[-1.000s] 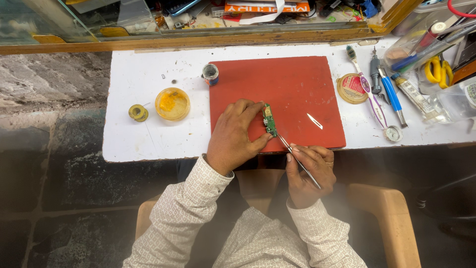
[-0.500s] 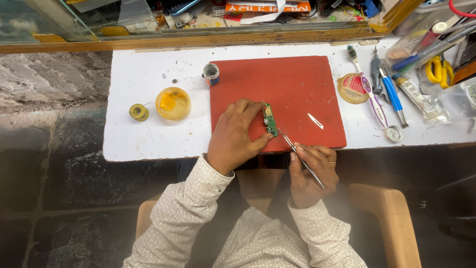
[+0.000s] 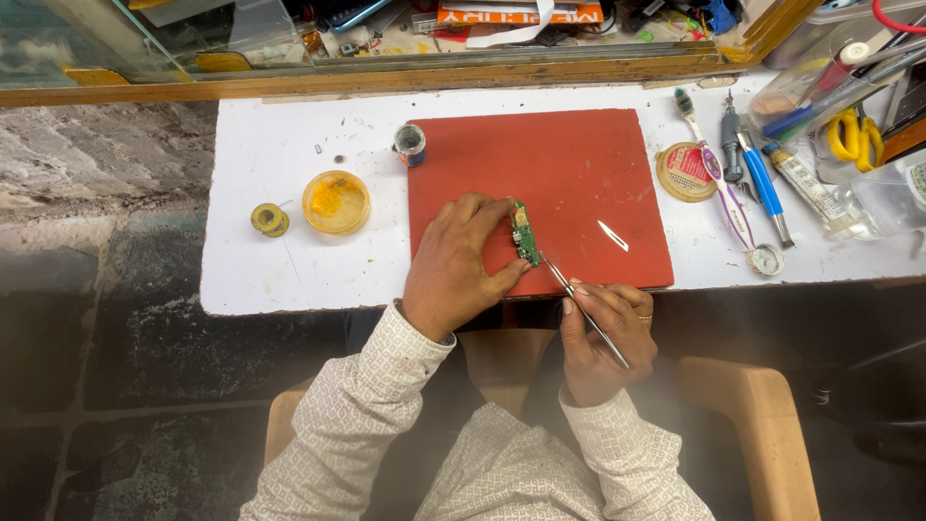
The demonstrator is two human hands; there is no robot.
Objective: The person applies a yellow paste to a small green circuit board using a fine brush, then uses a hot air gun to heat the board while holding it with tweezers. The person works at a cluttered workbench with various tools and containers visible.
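Work in progress: small green circuit board (image 3: pixel 526 233) lies at the front edge of the red mat (image 3: pixel 579 164), pinned by the left hand (image 3: pixel 461 262) with thumb and fingers clenched on its edges. Right hand (image 3: pixel 603 338) grasps slim metal tweezers (image 3: pixel 579 297), tip touching the board. A second steel tool (image 3: pixel 612 234) lies untouched on the matte mat. White desk (image 3: pixel 289 270): scuffed, stained. Round yellow flux dish (image 3: pixel 336 202): glossy.

I see even, bright daylight on the white table (image 3: pixel 289 270), strongest toward twelve o'clock. Shadows are soft and short. From six o'clock, haze veils the lower frame; edges bend slightly.
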